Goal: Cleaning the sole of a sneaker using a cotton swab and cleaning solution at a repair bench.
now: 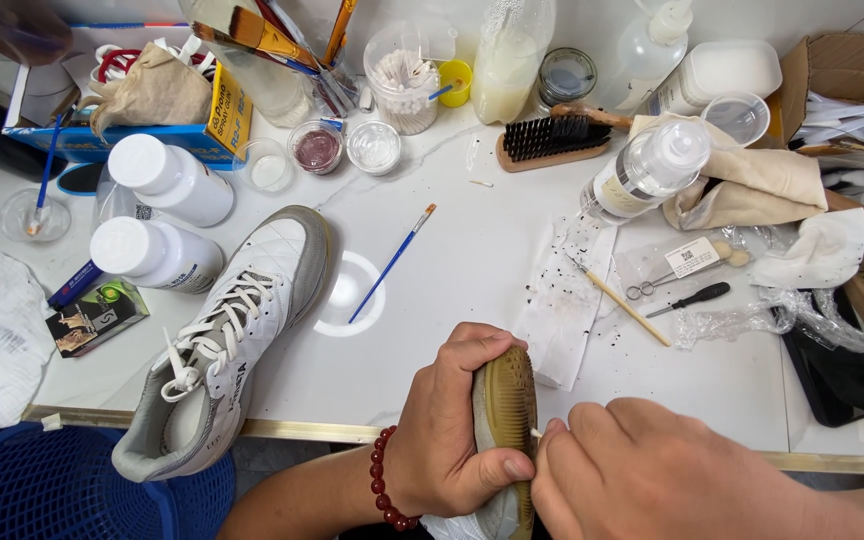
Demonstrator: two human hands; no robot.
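My left hand (452,425) grips a white sneaker turned sole-up, its tan ribbed sole (509,405) facing me at the bottom middle. A red bead bracelet sits on that wrist. My right hand (652,480) pinches a thin light stick whose tip (535,433) touches the edge of the sole. The matching white sneaker (227,330) with white laces lies on the white table (452,240) to the left, its heel hanging over the front edge.
Two white bottles (167,215), a blue-handled paintbrush (392,262), small jars, a black-bristled brush (550,140), a clear bottle (649,170), cloths, a speckled tissue (562,300), small scissors and a wooden stick crowd the table. A blue basket (42,490) stands below left.
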